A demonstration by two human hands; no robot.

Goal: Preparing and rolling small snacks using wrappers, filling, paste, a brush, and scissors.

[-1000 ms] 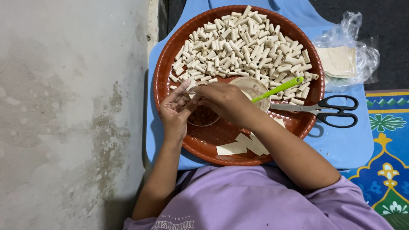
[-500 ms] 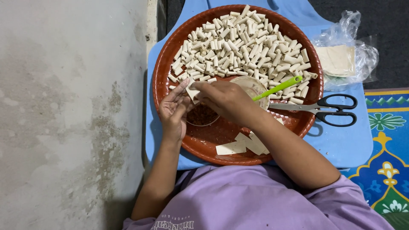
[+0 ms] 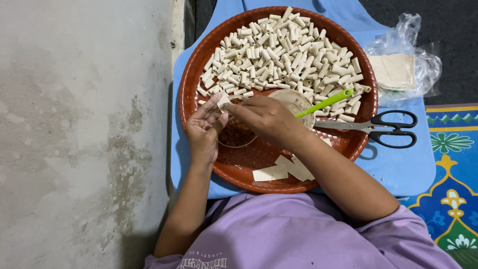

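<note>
A round red-brown tray lies on a blue low table. Its far half is heaped with several small pale rolled pastry pieces. My left hand and my right hand meet over the tray's left part, pinching one small pale pastry roll between their fingertips. Under them sits a clear bowl of reddish-brown filling. Another bowl holds a green-handled utensil. Flat pale wrapper strips lie at the tray's near rim.
Black-handled scissors rest across the tray's right rim and the blue table. A clear plastic bag of flat pale wrappers lies at the right. A stained grey concrete surface fills the left. A patterned mat shows at the lower right.
Both hands stay over the filling bowl, fingers shifting slightly as they work the small roll. Nothing else has moved.
</note>
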